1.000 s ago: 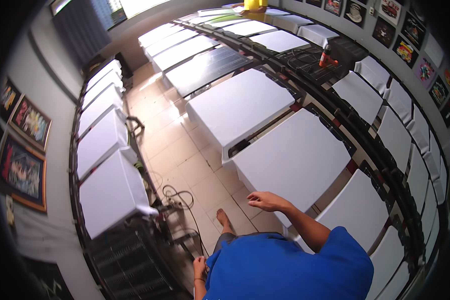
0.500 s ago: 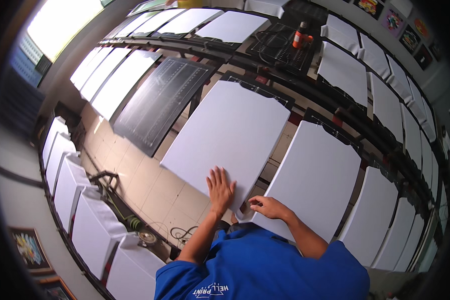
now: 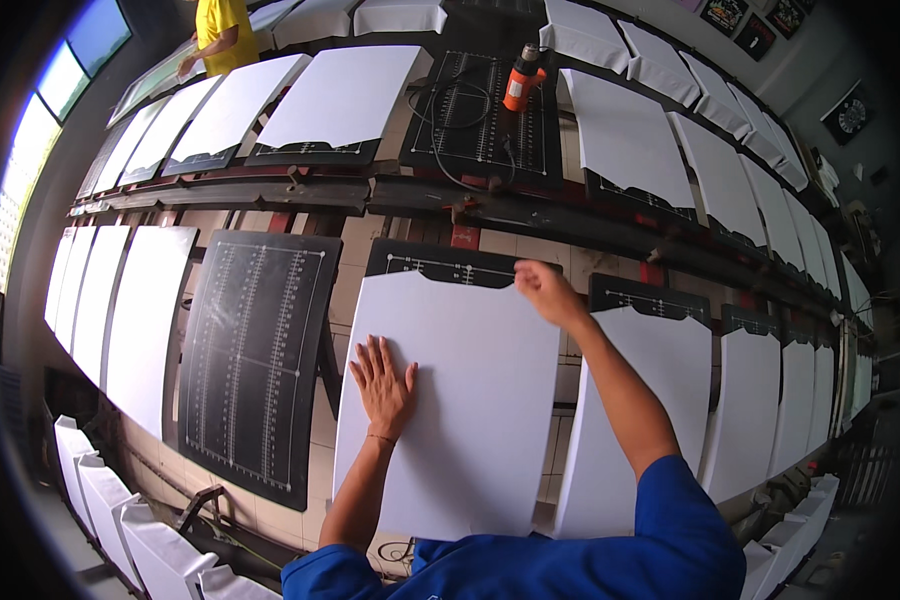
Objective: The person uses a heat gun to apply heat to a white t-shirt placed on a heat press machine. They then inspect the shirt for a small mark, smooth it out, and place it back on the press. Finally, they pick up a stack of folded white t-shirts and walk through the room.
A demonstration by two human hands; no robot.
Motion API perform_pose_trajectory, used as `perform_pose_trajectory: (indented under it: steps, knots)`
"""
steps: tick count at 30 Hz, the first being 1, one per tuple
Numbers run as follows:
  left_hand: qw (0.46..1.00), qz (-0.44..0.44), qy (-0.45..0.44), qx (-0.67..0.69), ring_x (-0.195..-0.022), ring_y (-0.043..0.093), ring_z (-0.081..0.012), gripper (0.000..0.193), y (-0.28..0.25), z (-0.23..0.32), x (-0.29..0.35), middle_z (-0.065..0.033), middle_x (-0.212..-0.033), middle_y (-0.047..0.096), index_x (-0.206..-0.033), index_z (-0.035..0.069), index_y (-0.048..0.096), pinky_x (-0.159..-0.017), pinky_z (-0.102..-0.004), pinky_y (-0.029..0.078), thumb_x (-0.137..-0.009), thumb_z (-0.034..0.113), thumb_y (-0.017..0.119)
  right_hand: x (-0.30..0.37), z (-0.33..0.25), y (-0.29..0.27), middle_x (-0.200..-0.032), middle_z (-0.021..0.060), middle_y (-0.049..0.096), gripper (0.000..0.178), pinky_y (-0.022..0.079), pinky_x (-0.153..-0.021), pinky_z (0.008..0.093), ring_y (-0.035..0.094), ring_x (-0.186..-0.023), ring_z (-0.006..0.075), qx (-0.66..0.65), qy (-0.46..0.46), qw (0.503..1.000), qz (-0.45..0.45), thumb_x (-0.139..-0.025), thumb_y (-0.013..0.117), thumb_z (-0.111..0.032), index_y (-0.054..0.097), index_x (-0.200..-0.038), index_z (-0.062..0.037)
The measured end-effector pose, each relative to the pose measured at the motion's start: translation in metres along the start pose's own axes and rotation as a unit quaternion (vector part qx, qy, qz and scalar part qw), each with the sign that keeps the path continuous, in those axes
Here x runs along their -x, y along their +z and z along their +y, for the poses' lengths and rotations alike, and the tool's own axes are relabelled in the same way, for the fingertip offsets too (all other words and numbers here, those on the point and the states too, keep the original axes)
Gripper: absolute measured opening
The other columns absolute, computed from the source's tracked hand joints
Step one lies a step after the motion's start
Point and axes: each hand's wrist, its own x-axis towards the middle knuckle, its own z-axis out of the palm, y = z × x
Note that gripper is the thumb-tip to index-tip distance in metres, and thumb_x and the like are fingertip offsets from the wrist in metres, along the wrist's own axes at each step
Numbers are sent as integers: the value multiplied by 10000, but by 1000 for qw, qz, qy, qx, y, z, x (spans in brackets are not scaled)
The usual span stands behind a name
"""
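Note:
A white cloth panel (image 3: 460,400) with a dipped far edge lies smooth over the black printing board (image 3: 440,262) before me. Near its left side my left hand (image 3: 382,385) rests flat on the cloth, fingers spread. My right hand (image 3: 550,290) is at the panel's far right corner, over the board's dark end with white markings. Its fingers are curled together; whether they pinch the cloth is hidden.
A bare black board (image 3: 255,360) is on the left, another white-covered board (image 3: 635,400) on the right. Beyond a dark rail (image 3: 570,215), an orange heat gun (image 3: 523,80) with a cable stands on a black board. A person in yellow (image 3: 225,38) is at the far left.
My left hand has slid farther up the cloth, toward its left side. My right hand has moved from the near right corner to the far right corner. The view has turned.

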Motion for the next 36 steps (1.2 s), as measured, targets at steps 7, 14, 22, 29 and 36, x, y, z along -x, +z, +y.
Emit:
perform_pose_trajectory:
  steps: [7, 14, 22, 29, 36]
  knots:
    - [999, -30, -31, 19, -1470, 72, -387, 716, 10, -1, -83, -198, -1572, 185, -1504, 45, 258, -1179, -529, 51, -954, 443, 485, -248, 45, -20, -1053, 213, 672, 532, 497, -880, 411, 646, -1026, 338, 305, 175, 885, 305, -787, 701, -322, 589, -1188, 9]
    - [992, -107, -53, 35, -1466, 53, -417, 769, -7, -4, -93, -247, -1562, 155, -1502, 44, 249, -1177, -532, 36, -917, 449, 542, -380, 44, 2, -691, 108, 640, 226, 441, -580, 400, 583, -605, 259, 66, 8, 973, 222, -848, 574, -235, 611, -788, -21]
    - [989, -129, -58, 47, -1459, 47, -443, 781, 1, -7, -96, -261, -1558, 148, -1486, 37, 277, -1172, -542, 33, -891, 438, 586, -425, 58, 26, -1155, 123, 608, 256, 522, -842, 418, 636, -1006, 331, 407, -153, 890, 137, -896, 618, -272, 645, -1075, -92]
    - [993, -55, -41, 98, -1445, 110, -447, 713, -4, -3, -95, -262, -1536, 206, -1447, 26, 341, -1167, -541, 100, -866, 310, 640, -364, -11, 10, -774, 225, 660, 279, 497, -684, 519, 643, -780, 432, 401, -169, 895, 101, -980, 498, -305, 525, -985, -27]
    - [821, -79, -27, 565, -1278, 452, -362, 587, -21, 9, -104, -221, -1357, 496, -1384, 0, 417, -1089, -502, 312, -965, 398, 522, -99, -178, 3, -746, 31, 535, 250, 423, -659, 274, 491, -686, 115, 52, -91, 990, 91, -992, 536, -234, 561, -1096, -8]
